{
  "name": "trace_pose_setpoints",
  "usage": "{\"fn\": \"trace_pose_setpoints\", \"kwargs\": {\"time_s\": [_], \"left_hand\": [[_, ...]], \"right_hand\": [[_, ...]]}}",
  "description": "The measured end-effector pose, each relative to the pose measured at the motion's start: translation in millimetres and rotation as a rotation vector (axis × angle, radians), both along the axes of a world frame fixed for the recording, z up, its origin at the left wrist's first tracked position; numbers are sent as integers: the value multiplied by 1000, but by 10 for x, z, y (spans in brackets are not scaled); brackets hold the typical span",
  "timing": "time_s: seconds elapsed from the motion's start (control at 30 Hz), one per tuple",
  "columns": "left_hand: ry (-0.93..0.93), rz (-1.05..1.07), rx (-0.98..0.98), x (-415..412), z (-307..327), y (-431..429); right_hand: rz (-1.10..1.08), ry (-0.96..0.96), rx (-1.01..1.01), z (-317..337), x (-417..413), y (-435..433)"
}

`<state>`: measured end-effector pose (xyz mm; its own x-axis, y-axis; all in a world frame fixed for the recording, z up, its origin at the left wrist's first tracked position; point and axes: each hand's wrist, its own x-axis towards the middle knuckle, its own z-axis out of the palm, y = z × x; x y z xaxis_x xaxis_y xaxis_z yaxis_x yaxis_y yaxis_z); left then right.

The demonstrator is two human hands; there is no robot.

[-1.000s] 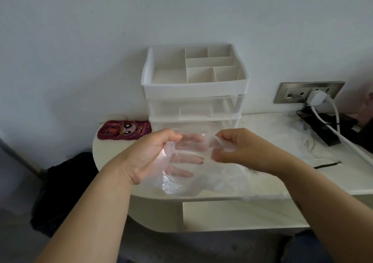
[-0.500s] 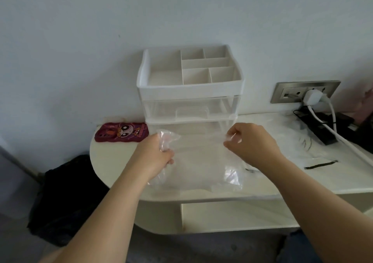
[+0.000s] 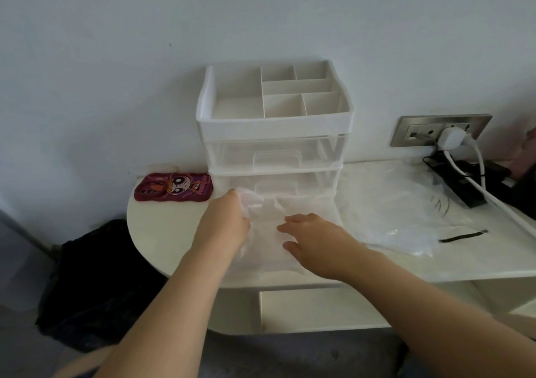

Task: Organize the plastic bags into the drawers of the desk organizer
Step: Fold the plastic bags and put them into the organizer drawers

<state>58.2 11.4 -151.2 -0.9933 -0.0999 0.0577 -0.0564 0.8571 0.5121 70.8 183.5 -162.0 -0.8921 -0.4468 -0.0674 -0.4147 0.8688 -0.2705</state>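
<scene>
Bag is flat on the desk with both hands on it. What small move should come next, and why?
Probably fold the bag over: the left hand grips its far left corner, the right hand lies flat on it, pinning it to the desk, and both drawers of the organizer look shut.

Dim, soft, bluish light, no hard shadows. The wall (image 3: 116,58) behind the organizer (image 3: 275,122) reads grey. The desk (image 3: 478,258) is brightest right of the organizer, and the dark heap (image 3: 95,285) down-left of it shows no detail. In front of the organizer the plastic bag (image 3: 266,250) barely separates from the desk. Right of the organizer the socket plate (image 3: 406,128) leans, bent by the wide lens.
</scene>
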Motion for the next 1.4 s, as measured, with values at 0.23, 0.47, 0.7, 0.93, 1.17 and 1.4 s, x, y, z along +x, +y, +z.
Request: {"fn": "trace_pose_setpoints", "kwargs": {"time_s": [0.23, 0.47, 0.7, 0.93, 1.17, 1.4], "left_hand": [[287, 80, -274, 103, 141, 5], [-96, -297, -204, 86, -75, 238], [-317, -268, -164, -43, -198, 150], [-456, -251, -233, -111, -228, 154], [-478, -214, -263, -132, -201, 210], [-312, -303, -204, 63, -42, 115]], "right_hand": [[12, -104, -68, -9, -146, -47], [55, -177, -143, 23, -177, -67], [-42, 1, 92, 33, -224, -16], [-68, -183, 325, -8, -329, -78], [-32, -253, 264, 106, -382, -53], [-98, 9, -164, 531, -156, 474]]}}
